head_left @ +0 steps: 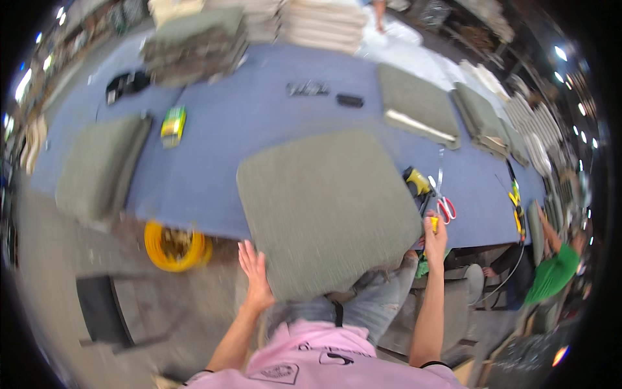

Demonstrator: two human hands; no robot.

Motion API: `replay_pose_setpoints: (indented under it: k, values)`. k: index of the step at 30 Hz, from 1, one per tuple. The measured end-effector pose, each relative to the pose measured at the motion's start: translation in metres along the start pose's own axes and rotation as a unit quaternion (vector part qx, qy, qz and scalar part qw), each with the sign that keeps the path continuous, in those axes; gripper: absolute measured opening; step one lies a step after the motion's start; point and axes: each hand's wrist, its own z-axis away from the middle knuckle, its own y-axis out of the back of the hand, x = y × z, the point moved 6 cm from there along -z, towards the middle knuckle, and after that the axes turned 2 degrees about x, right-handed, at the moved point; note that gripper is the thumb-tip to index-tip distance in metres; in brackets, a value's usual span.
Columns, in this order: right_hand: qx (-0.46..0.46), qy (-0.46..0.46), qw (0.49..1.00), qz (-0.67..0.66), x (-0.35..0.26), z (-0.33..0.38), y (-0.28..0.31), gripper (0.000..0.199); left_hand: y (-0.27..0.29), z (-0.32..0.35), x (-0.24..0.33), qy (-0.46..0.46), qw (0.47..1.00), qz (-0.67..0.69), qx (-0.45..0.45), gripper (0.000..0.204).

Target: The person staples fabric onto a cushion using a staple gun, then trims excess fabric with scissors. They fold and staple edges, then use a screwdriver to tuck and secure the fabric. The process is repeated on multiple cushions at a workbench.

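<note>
A grey-green square cushion [327,207] lies before me, its far part on the blue table and its near edge above my lap. My left hand [257,275] rests at its near left edge, fingers stretched out, holding nothing. At the right edge, my right hand [435,236] is closed on a small yellow-handled tool [433,223]; its exact kind is hidden by the fingers. Just beyond that hand lie red-handled scissors [447,209] and a yellow and black tool [418,181], partly behind the cushion corner.
On the blue table [214,168] are a green and yellow box [173,126], another cushion [100,168] and stacked covers [194,45]. More cushions [418,104] stand at the far right. A yellow bucket [172,246] sits below the edge. A person in green [554,275] is at right.
</note>
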Motion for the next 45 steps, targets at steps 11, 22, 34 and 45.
replay_pose_setpoints:
  k: [11,22,34,45]
  values:
    - [0.133,0.02,0.98,-0.147,-0.077,0.079,-0.012,0.038,0.107,-0.36,0.218,-0.275,0.919,0.191,0.209,0.077]
    - [0.029,-0.195,0.936,-0.292,-0.027,0.126,-0.035,0.041,-0.107,-0.395,0.182,-0.314,0.923,-0.074,-0.21,0.053]
    - [0.056,0.126,0.933,0.333,0.054,-0.007,0.075,0.045,0.04,-0.191,-0.004,0.049,0.927,-0.352,-0.119,0.066]
    - [-0.265,-0.128,0.943,-0.158,-0.02,0.225,-0.118,0.047,-0.025,-0.101,0.111,0.096,0.991,-0.09,-0.032,0.052]
